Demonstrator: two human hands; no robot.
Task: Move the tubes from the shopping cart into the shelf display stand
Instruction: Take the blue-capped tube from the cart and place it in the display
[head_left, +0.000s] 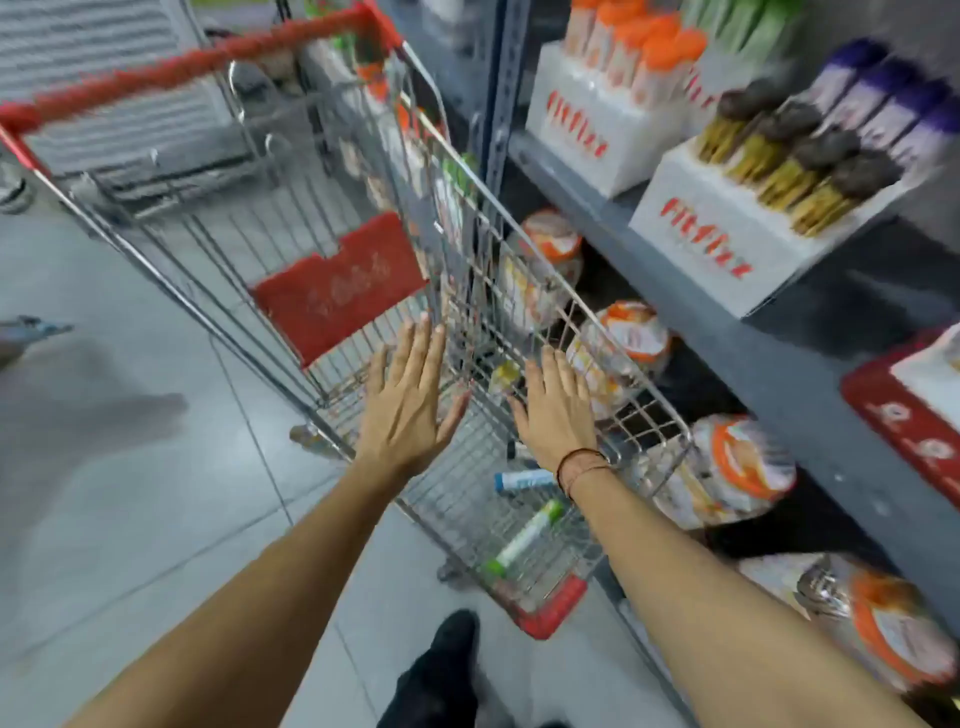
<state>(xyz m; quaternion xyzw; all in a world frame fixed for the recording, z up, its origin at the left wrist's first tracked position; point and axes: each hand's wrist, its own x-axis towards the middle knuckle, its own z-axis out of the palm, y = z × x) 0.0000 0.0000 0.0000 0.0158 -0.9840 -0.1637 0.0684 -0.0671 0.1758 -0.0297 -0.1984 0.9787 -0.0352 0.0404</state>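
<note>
A wire shopping cart (587, 332) with red trim stands beside the shelf. On its floor lie a blue-capped tube (522, 480) and a green-capped white tube (524, 538); a yellowish tube (505, 375) shows between my hands. My left hand (408, 402) and my right hand (558, 410) hover flat over the cart's near end, fingers spread, both holding nothing. On the shelf stand white display stands (711, 244), one with dark-capped yellow tubes (795, 171), another with orange-capped tubes (639, 52). Purple-capped tubes (883, 98) stand behind. The picture is blurred.
A grey metal shelf (727, 338) runs along the right. Below it sit several clear jars with orange lids (623, 343). A red tray (904, 421) lies at the far right. The tiled floor (130, 467) stretches left, and my dark shoe (447, 660) shows at the bottom.
</note>
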